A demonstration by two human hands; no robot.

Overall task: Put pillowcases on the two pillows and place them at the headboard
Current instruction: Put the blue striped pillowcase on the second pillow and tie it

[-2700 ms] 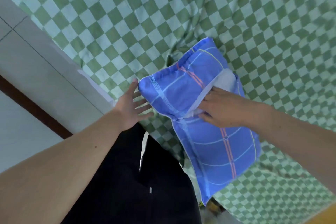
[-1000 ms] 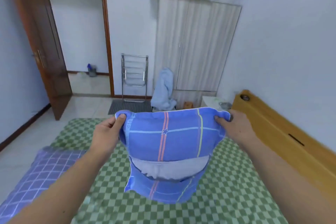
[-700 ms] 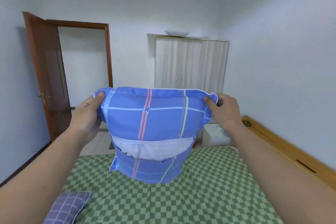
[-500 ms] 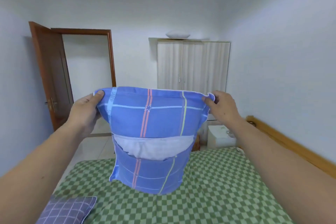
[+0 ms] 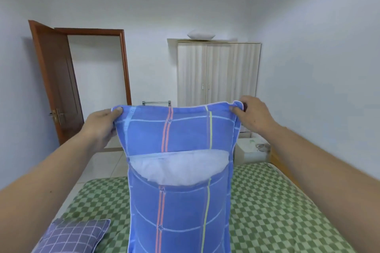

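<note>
A blue plaid pillowcase [image 5: 181, 129] hangs upright in front of me over the bed. My left hand [image 5: 101, 125] pinches its top left corner and my right hand [image 5: 251, 116] pinches its top right corner. The white pillow [image 5: 176, 167] shows through the slit across the case's middle and fills the lower part. A second pillow in a purple checked case [image 5: 72, 236] lies on the green checked sheet [image 5: 273, 211] at the lower left. The wooden headboard [image 5: 276, 160] runs along the bed's right side, mostly hidden by my right arm.
A pale wardrobe [image 5: 218, 72] stands against the far wall with a white pillow-like bundle [image 5: 201, 34] on top. The brown door [image 5: 56, 80] at the left is open. A white bedside table [image 5: 251, 151] sits beside the headboard. A metal rack [image 5: 156, 103] peeks above the pillowcase.
The pillowcase has stretched downward and the pillow has sunk lower inside it, hanging longer than half a second ago. Both hands keep their corner holds and sit slightly lower in view.
</note>
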